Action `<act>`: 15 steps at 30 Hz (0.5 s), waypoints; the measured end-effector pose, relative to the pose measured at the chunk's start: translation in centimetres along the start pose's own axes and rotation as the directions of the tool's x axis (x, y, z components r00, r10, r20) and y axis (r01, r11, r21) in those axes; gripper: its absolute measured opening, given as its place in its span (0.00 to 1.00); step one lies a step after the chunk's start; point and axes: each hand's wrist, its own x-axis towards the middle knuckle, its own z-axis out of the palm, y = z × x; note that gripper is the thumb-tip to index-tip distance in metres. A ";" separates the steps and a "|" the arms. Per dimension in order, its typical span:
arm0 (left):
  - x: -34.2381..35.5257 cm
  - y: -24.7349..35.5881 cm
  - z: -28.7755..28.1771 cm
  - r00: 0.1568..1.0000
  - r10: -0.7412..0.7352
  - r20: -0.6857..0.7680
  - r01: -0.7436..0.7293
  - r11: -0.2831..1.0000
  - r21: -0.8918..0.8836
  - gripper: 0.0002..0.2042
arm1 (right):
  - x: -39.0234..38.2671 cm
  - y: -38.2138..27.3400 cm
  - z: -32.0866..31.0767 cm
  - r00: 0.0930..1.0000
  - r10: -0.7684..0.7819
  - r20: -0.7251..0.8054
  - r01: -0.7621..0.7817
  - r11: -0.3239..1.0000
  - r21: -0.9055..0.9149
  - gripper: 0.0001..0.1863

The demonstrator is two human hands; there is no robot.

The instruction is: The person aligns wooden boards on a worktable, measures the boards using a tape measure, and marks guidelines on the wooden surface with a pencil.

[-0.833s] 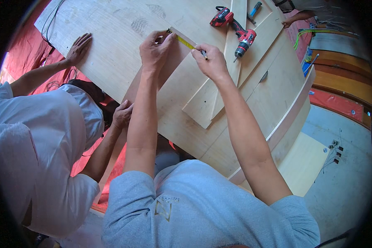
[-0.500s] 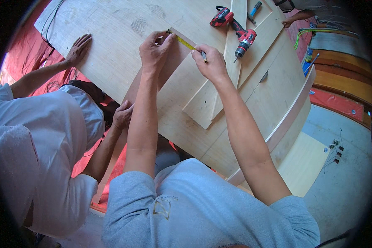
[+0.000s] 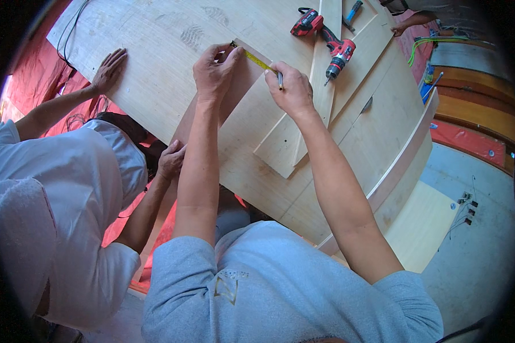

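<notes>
Wears a grey T-shirt (image 3: 303, 280), nearest of all, and stretches both forearms (image 3: 197, 160) forward over the work. Has the two hands apart but near each other, linked by a yellow tape (image 3: 256, 59). Pinches the tape's dark end between thumb and fingers of the left hand (image 3: 213, 71), probably to pin it at one long edge of the brown strip (image 3: 243, 86). Closes the right hand (image 3: 292, 92) round the tape farther along, likely to draw it straight across the strip's width. Has a slim pen (image 3: 280, 83) jutting from that same grip — perhaps so as to manage both at once. Cannot tell whether a tape case sits hidden in there.

Has the strip lying slantwise on a large pale panel (image 3: 149, 51), seemingly used as a worktop, with its lower part out past the edge. To the left, has a co-worker (image 3: 68, 188) in white for company — with a supporting hand (image 3: 170, 161) on the strip, presumably to steady the overhang, and a flattened hand (image 3: 110, 70) on the panel, perhaps for balance.

Beyond, shows a red-and-black drill (image 3: 341, 49) resting on narrow pale boards (image 3: 280, 143), handily close, then a blue-handled tool (image 3: 355, 11) and, farthest, another person's hand (image 3: 400, 28) at a board's end.
</notes>
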 end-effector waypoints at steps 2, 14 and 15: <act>0.0 -0.1 0.1 1.000 -0.010 0.006 0.011 1.000 -0.011 0.17 | 0.0 0.0 -0.1 1.000 -0.003 0.005 0.003 1.000 0.002 0.16; 0.1 -0.2 0.1 0.999 0.044 -0.027 -0.045 0.999 -0.016 0.17 | 0.7 0.8 -0.1 0.999 -0.048 0.005 0.047 0.997 0.069 0.15; 0.1 -0.1 0.2 0.999 0.039 -0.034 -0.040 0.999 -0.015 0.17 | 0.7 0.9 -0.1 0.999 -0.047 0.011 0.046 0.995 0.094 0.16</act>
